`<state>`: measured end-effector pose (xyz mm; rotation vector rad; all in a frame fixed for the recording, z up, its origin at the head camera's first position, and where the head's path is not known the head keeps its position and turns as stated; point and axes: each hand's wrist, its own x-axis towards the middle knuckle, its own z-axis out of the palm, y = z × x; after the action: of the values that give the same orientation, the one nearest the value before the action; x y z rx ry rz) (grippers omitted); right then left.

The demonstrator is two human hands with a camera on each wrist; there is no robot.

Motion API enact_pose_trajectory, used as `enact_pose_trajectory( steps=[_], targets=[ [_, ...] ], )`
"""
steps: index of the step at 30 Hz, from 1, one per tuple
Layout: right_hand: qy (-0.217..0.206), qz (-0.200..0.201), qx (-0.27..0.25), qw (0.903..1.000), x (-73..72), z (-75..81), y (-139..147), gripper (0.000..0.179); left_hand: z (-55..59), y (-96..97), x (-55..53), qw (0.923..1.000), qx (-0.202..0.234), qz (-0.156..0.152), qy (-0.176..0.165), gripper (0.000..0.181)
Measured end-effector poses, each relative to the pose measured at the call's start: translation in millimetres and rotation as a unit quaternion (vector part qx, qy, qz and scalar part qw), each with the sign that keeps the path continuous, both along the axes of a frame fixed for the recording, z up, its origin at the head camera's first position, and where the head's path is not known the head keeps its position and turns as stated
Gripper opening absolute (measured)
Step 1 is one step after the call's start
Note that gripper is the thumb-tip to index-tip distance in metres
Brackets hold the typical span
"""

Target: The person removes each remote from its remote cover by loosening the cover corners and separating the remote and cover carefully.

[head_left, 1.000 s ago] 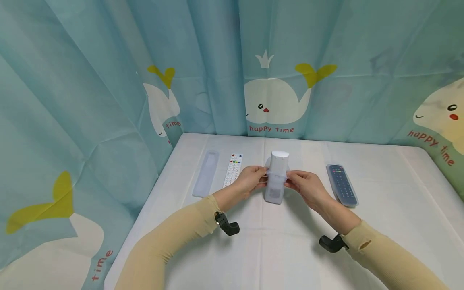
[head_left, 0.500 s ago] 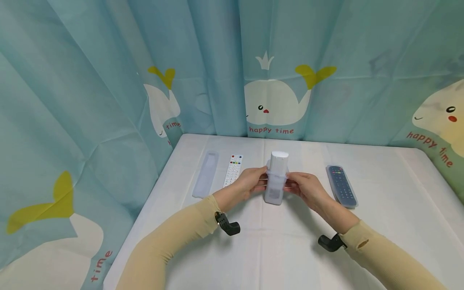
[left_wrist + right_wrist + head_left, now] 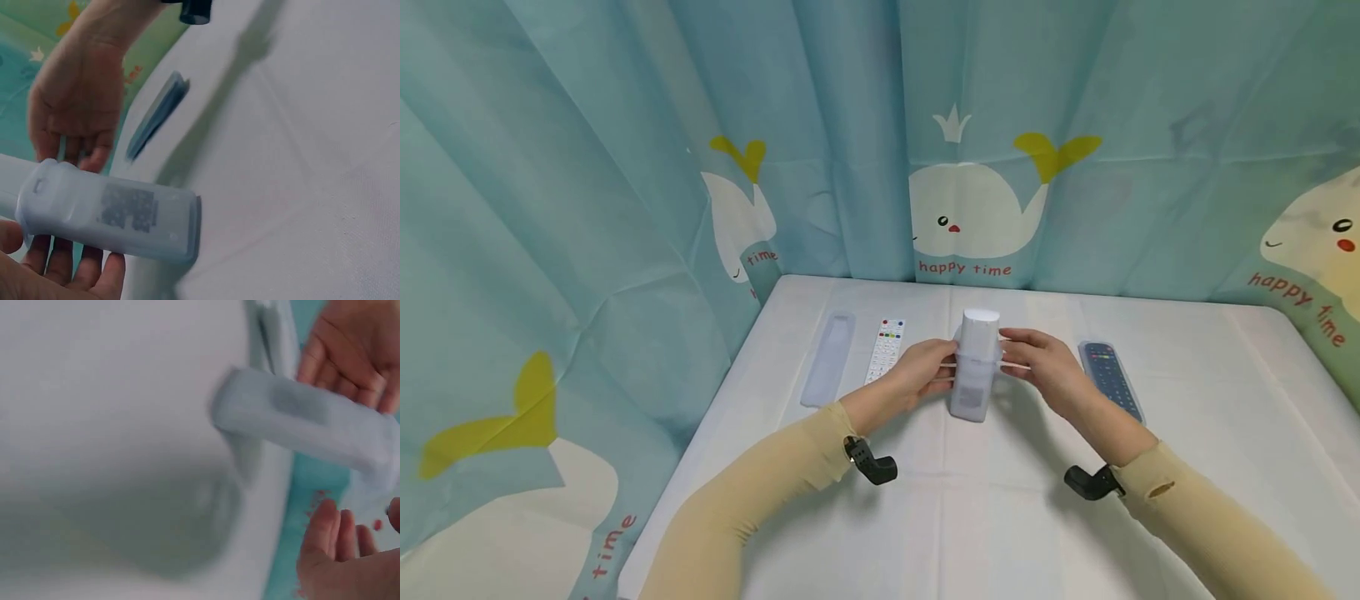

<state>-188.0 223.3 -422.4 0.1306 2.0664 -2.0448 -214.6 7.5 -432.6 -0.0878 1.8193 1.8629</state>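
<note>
A white remote control (image 3: pixel 981 327) sits partway inside a translucent soft remote cover (image 3: pixel 973 390), its bare end sticking out at the top. The cover's lower end is down by the tabletop, and a dark printed patch shows through its wall in the left wrist view. My left hand (image 3: pixel 922 371) grips the cover near its mouth, thumb and fingers around its left side. On the other side, my right hand (image 3: pixel 1047 367) has its fingers extended close to the cover's edge; in the right wrist view, a gap separates this hand (image 3: pixel 340 547) from the cover (image 3: pixel 300 419).
To the left lie a flat translucent cover (image 3: pixel 828 360) and a white remote with coloured buttons (image 3: pixel 885 350). A dark remote in a clear cover (image 3: pixel 1108 375) lies on the right, partly behind my right hand. A blue curtain (image 3: pixel 850 167) hangs behind the white table (image 3: pixel 1000 517).
My right hand has let go of the cover and moved slightly right and up, its fingers straightening. My left hand keeps its grip, and the remote and cover stay nearly in place.
</note>
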Motion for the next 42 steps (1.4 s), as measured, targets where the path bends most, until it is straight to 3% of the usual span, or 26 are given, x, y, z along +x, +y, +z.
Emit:
enact_pose_trajectory(
  steps=[3, 6, 10, 13, 16, 18, 20, 24, 27, 30, 33, 36, 39, 42],
  targets=[
    [0.063, 0.013, 0.018, 0.9977, -8.4, 14.1, 4.6, 0.05, 0.1, 0.8, -0.7, 0.9997, -0.017, -0.007, 0.014, 0.044],
    [0.108, 0.058, 0.056, 0.9908, -15.5, 29.0, 6.3, 0.048, -0.4, 1.4, -1.4, 0.9988, -0.033, -0.016, 0.032, 0.043],
    [0.142, 0.125, 0.162, 0.9686, -23.0, 42.7, 4.0, 0.049, 0.8, 0.8, -1.7, 0.9957, -0.055, -0.03, 0.068, 0.043],
    [0.161, 0.138, 0.213, 0.9538, -28.3, 44.7, 2.0, 0.05, 2.0, -0.8, -1.1, 0.9906, -0.078, -0.027, 0.109, 0.042],
    [0.177, 0.135, 0.234, 0.9464, -33.3, 43.8, 1.9, 0.051, 1.3, -3.1, -0.7, 0.9781, -0.109, -0.009, 0.177, 0.037],
    [0.182, 0.131, 0.248, 0.9424, -36.6, 43.4, 2.3, 0.051, -0.1, -4.8, -0.5, 0.9626, -0.136, 0.0, 0.234, 0.032],
    [0.18, 0.118, 0.267, 0.9395, -39.4, 43.5, 2.2, 0.052, -1.8, -6.1, -0.8, 0.9375, -0.176, -0.003, 0.301, 0.028],
    [0.159, 0.088, 0.304, 0.9352, -42.8, 45.3, 0.5, 0.056, -2.0, -4.9, 1.2, 0.8688, -0.259, -0.038, 0.42, 0.023],
    [0.151, 0.07, 0.327, 0.9303, -44.3, 46.6, -1.9, 0.057, -0.3, -0.1, 3.4, 0.8157, -0.299, -0.069, 0.49, 0.023],
    [0.153, 0.058, 0.341, 0.9257, -45.7, 46.8, -5.6, 0.057, 0.6, 6.3, 3.1, 0.7707, -0.321, -0.083, 0.544, 0.023],
    [0.16, 0.05, 0.354, 0.92, -46.4, 46.1, -10.3, 0.056, -0.1, 12.1, 0.7, 0.737, -0.335, -0.075, 0.582, 0.019],
    [0.168, 0.042, 0.361, 0.9164, -46.1, 45.6, -15.0, 0.054, -1.3, 15.6, -1.5, 0.7123, -0.347, -0.066, 0.606, 0.015],
    [0.179, 0.038, 0.365, 0.9129, -45.2, 44.7, -19.1, 0.049, -3.3, 17.3, -2.5, 0.6825, -0.364, -0.066, 0.63, 0.014],
    [0.198, 0.036, 0.369, 0.9074, -44.4, 42.9, -22.6, 0.045, -7.4, 18.8, -3.0, 0.6413, -0.377, -0.069, 0.665, 0.012]
  ],
)
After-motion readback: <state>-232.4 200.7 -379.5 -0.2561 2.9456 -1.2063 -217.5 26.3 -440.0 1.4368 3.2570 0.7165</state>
